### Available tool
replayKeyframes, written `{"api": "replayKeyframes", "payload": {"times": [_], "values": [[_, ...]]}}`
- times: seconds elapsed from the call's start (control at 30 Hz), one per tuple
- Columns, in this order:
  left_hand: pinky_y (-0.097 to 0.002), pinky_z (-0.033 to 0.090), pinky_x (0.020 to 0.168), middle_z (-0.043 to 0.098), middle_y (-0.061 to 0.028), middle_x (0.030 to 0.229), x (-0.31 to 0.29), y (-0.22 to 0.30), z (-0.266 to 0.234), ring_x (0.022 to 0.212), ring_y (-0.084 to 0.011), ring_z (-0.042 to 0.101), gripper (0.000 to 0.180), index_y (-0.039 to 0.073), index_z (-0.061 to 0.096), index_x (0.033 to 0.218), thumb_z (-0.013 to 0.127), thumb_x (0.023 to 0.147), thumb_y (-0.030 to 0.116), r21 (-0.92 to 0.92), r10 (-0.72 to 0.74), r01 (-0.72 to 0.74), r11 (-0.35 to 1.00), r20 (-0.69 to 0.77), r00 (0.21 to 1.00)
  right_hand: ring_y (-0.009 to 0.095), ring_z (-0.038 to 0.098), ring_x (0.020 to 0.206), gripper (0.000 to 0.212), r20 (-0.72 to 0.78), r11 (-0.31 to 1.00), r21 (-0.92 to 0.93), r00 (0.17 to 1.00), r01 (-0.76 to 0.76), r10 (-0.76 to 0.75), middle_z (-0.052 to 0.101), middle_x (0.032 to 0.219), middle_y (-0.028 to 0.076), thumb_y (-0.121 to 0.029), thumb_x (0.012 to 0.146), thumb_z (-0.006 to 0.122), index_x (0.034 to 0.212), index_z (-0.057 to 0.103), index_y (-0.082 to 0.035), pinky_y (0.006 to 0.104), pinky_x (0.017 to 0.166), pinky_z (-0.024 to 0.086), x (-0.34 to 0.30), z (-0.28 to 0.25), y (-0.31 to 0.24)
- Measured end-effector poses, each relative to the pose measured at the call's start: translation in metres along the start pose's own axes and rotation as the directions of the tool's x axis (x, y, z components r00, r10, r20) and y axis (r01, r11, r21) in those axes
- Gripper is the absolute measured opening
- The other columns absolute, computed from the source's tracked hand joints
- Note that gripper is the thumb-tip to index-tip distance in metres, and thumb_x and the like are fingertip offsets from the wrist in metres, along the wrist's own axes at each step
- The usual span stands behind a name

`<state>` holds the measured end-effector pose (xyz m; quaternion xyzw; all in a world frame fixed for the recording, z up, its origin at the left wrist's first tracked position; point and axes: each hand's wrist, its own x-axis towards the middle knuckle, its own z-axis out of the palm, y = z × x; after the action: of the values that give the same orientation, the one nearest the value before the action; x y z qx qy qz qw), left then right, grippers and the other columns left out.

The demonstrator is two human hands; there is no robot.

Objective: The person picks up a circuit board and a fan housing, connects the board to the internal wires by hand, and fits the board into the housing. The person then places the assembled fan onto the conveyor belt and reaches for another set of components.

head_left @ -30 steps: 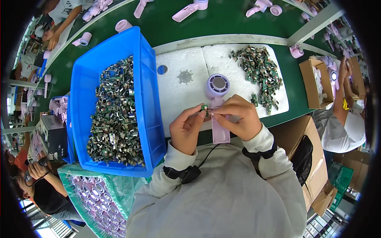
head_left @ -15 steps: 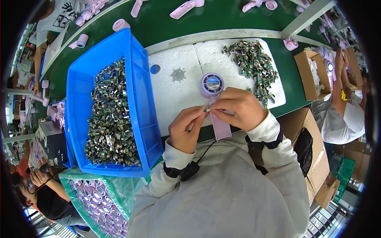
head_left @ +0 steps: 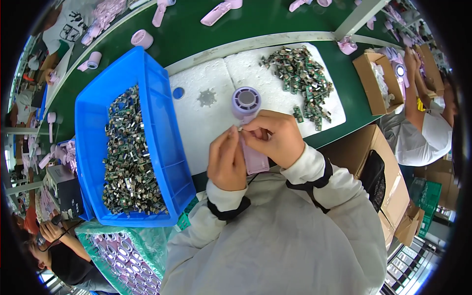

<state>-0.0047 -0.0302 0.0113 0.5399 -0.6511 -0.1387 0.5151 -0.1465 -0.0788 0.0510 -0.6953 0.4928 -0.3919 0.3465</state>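
A pink handheld fan (head_left: 254,160) lies on the white foam board (head_left: 189,118), its round slotted head pointing away from me and its handle toward me. Over the handle, my left hand (head_left: 227,161) and my right hand (head_left: 278,138) meet at the fingertips, both closed. Between them they pinch a tiny circuit board (head_left: 240,129), mostly hidden by the fingers. A pile of small green circuit boards (head_left: 307,81) covers the far right of the foam, with a few loose ones at its near edge.
A blue bin (head_left: 169,142) full of circuit boards stands at my left. Below it, a green-lined crate (head_left: 162,236) holds many round lilac parts. Cardboard boxes (head_left: 371,81) sit at the right. Pink fans (head_left: 216,14) lie on the green conveyor beyond a rail. Other people work on both sides.
The whole view has shifted, so the bench things sit slightly further left. My hands still meet over the fan handle, with the left fingers now straighter and closer to the right hand.
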Motion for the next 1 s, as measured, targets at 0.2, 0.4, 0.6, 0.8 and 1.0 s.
{"api": "replayKeyframes", "payload": {"times": [0.2,0.4,0.6,0.8,1.0], "values": [[-0.0408,0.053,0.091,0.065,-0.0191,0.117,0.030,0.005,-0.001,0.105,-0.0353,0.066,0.030,-0.003,0.065,0.122,0.066,0.093,0.000,-0.103,-0.075,0.075,0.992,-0.002,0.997,0.011,0.065,0.071,0.015,0.261,0.992,0.112,0.962,0.056,-0.084,0.073,0.089,0.006,-0.012,0.090,0.069,0.097,0.072,0.001,0.0262,0.061,0.049,0.102,-0.056,0.010],[-0.0448,0.047,0.100,0.056,-0.0197,0.130,0.031,0.023,0.058,0.118,-0.0395,0.055,0.038,0.003,0.064,0.123,0.073,0.088,0.014,-0.051,0.288,-0.290,0.956,0.370,0.883,0.016,0.075,0.087,0.022,0.119,0.929,0.131,0.936,-0.347,0.332,0.076,0.099,0.006,-0.020,0.096,0.060,0.108,0.067,-0.002,0.0271,0.070,0.054,0.217,-0.123,0.071],[-0.0444,0.047,0.099,0.057,-0.0182,0.124,0.009,0.004,0.082,0.117,-0.0361,0.056,0.033,0.005,0.066,0.115,0.073,0.085,0.016,-0.004,0.335,-0.373,0.928,0.452,0.827,0.025,0.075,0.084,0.018,-0.217,0.881,-0.453,0.975,-0.137,0.040,0.076,0.089,0.009,-0.023,0.092,0.065,0.103,0.069,-0.009,0.0365,0.074,0.058,0.290,-0.153,0.163],[-0.0416,0.047,0.099,0.058,-0.0150,0.122,0.017,0.000,0.064,0.115,-0.0325,0.057,0.028,0.003,0.065,0.110,0.069,0.084,0.011,-0.023,0.214,-0.219,0.975,0.334,0.918,0.037,0.070,0.097,0.021,-0.044,0.672,-0.737,0.997,-0.074,0.062,0.074,0.106,0.010,-0.025,0.085,0.069,0.104,0.074,-0.018,0.0418,0.089,0.057,0.327,-0.087,0.139],[-0.0383,0.048,0.096,0.059,-0.0147,0.116,0.024,0.010,0.090,0.110,-0.0316,0.058,0.026,0.002,0.064,0.111,0.064,0.085,0.007,-0.093,0.480,-0.478,0.873,0.334,0.811,0.034,0.059,0.123,0.040,-0.320,0.704,-0.648,0.943,-0.291,0.096,0.062,0.132,0.009,-0.030,0.084,0.072,0.123,0.068,-0.023,0.0521,0.100,0.050,0.382,-0.075,0.157]]}}
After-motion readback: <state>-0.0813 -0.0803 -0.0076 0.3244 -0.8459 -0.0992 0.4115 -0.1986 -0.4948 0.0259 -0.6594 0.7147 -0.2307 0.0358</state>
